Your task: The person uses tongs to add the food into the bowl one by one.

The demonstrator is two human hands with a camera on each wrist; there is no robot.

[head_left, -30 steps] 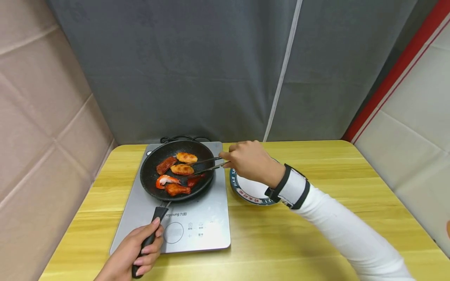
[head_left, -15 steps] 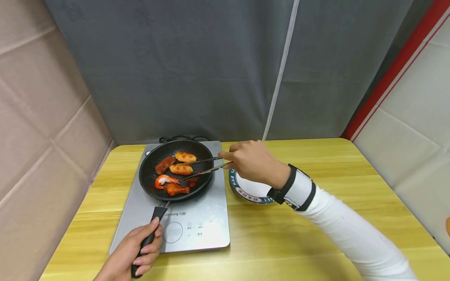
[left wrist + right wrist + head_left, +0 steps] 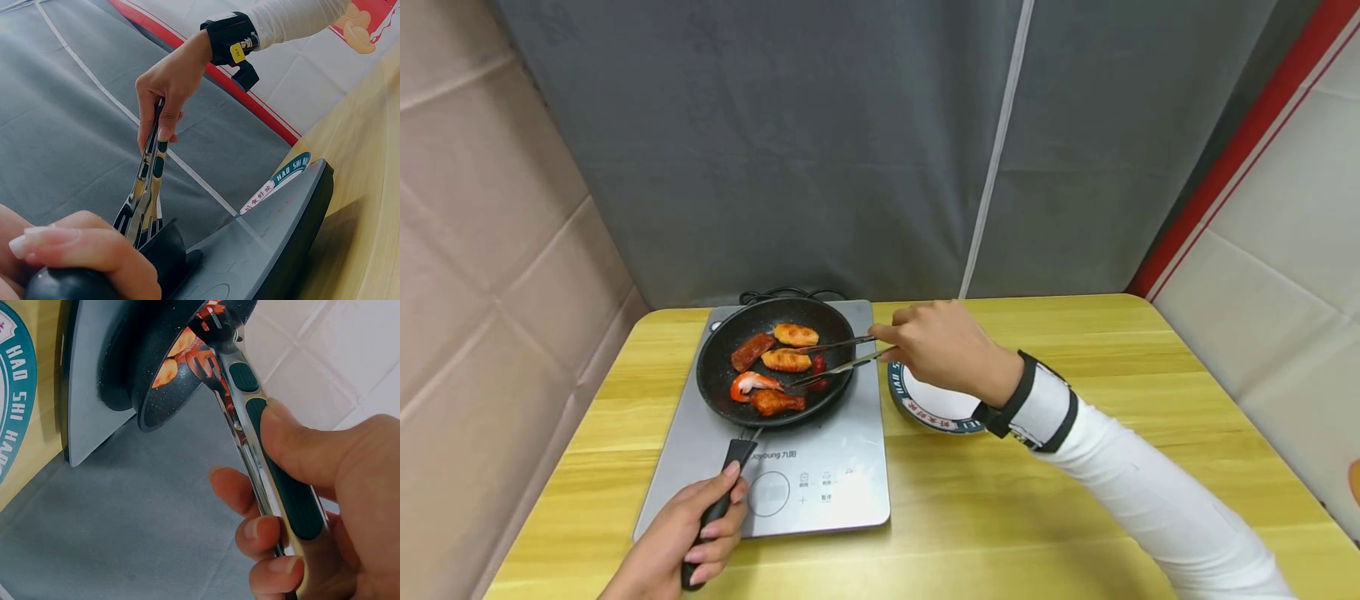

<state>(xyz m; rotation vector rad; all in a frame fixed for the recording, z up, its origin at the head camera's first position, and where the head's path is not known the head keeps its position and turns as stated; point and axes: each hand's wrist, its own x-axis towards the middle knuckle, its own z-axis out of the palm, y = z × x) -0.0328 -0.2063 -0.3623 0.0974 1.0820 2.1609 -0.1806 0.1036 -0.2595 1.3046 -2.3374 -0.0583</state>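
In the head view my left hand [image 3: 688, 525] grips the black handle [image 3: 741, 451] of a dark frying pan [image 3: 717, 354]. My right hand [image 3: 947, 346] holds metal tongs [image 3: 853, 364] whose spread arms reach into the pan from the right. Between those arms lies a glossy red piece of food [image 3: 818, 371]; whether they squeeze it I cannot tell. Around it sit a shrimp [image 3: 754, 383], a drumstick [image 3: 777, 402], two golden wing pieces [image 3: 786, 361] and a brown-red slab [image 3: 752, 352]. Thumb and curled fingers wrap the tongs' green grips [image 3: 287, 487] in the right wrist view.
Under the pan is a flat silver induction cooker [image 3: 857, 500] with a cable [image 3: 790, 292] behind it. A white plate with a teal patterned rim [image 3: 917, 412] stands right of the cooker, partly beneath my right hand. A grey curtain [image 3: 775, 167] closes the back.
The red piece has swung from lying crosswise to pointing away from me, and shifted slightly farther back, with the tongs beside it. My left hand stays on the handle.
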